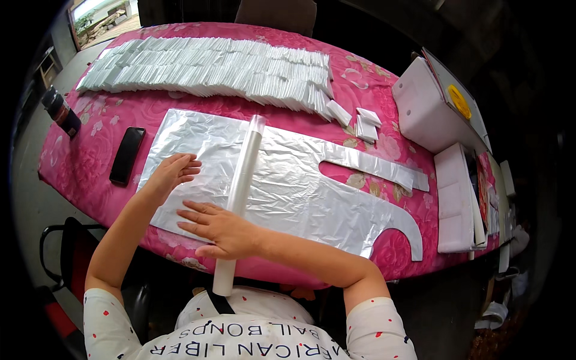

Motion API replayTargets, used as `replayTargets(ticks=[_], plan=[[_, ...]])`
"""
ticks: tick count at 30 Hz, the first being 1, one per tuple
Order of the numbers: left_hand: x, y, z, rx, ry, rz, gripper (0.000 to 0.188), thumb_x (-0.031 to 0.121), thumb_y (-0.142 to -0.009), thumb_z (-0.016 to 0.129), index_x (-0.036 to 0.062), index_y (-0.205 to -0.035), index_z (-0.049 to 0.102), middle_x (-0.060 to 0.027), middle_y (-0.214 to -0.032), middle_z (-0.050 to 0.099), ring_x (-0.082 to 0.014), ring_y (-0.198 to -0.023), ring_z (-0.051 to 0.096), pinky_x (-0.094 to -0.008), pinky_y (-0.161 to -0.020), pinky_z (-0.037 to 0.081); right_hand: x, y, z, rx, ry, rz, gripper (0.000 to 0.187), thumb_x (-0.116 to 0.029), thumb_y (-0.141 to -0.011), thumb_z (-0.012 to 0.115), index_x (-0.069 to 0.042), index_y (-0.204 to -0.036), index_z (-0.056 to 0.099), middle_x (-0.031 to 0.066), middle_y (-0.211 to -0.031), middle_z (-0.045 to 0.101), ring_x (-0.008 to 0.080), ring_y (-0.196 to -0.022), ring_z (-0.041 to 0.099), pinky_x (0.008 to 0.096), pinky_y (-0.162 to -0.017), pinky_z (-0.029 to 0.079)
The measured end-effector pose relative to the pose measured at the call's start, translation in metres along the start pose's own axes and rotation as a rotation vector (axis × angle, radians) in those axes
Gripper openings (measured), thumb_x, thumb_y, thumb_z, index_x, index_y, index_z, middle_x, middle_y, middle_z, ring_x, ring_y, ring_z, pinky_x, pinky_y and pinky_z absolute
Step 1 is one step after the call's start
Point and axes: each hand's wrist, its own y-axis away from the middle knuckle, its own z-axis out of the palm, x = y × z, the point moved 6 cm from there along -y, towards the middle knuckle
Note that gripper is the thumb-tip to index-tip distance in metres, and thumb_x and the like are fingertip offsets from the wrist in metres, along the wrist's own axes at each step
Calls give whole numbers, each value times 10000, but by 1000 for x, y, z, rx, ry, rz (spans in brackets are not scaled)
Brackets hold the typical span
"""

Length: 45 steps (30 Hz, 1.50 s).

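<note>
L hand & R hand, grips slack & empty, over strapped plastic sheet, table ctr. Plastic roll across it, approx. 12-to-6, prob. weighs it flat. Folded packets at 11, prob. to leave room.

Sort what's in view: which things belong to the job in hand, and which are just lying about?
Likely part of the job:
silvery plastic sheet
translucent tube lying across it
folded white packets

Probably just lying about:
black phone
dark bottle
white boxes
</note>
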Motion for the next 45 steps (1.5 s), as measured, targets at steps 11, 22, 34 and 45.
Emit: replayTargets(ticks=[11,22,34,45], plan=[[-51,150,-89,253,-146,-22,316,140,-915,479,-13,-1191,473,-94,-1093,568,-140,-926,560,-261,-803,447,80,-42,-6,9,433,74,540,-407,-864,487,-64,-1280,457,131,-1373,385,292,-1329,256,423,-1085,196],[-48,173,-63,491,-1039,139,757,98,-669,729,-28,-1305,337,-152,-1086,474,-248,-972,502,-336,-870,417,93,-160,50,423,331,474,615,-308,-846,489,-23,-1364,319,222,-1441,193,376,-1357,103,458,-1098,81],[-37,157,20,-312,633,-252,770,277,-697,705,-82,-1279,350,-166,-957,587,-189,-753,619,-317,-679,538,71,-86,-19,883,-1596,427,617,-160,-759,668,-8,-1232,302,90,-896,520,148,-800,560,288,-725,516],[-65,140,95,-484,406,-365,645,385,-706,718,10,-1157,449,-57,-834,548,-129,-700,564,-278,-634,494,41,30,-30,1114,-1386,624,593,-164,-772,666,1,-1217,310,72,-848,523,144,-748,567,289,-683,508]])
